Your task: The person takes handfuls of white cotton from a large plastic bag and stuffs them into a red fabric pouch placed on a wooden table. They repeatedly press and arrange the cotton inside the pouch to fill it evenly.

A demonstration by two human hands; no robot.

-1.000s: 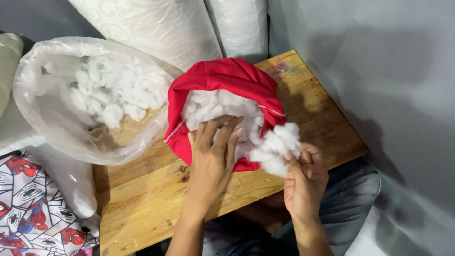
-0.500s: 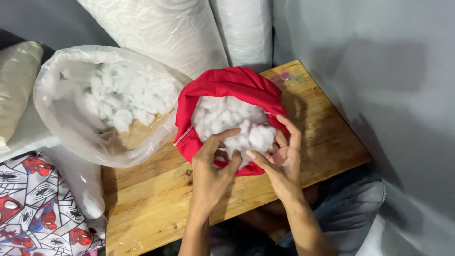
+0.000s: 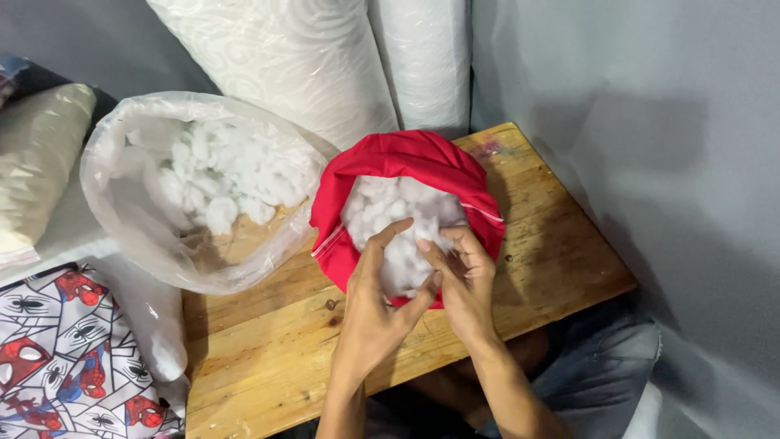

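Looking down from my head, my left hand and my right hand meet at the mouth of the red cloth cover, which lies open on the wooden table. Both are pressed into the white stuffing that fills it. My left fingers are curled around a clump of it, thumb up; my right fingers are bent and pinch the same clump from the other side. My hands hide the near rim of the cover.

Just beside the cover, to the left, a clear plastic bag of the same stuffing lies open and touches it. Behind both stand white rolls against the grey wall. A printed cloth lies at the lower left.
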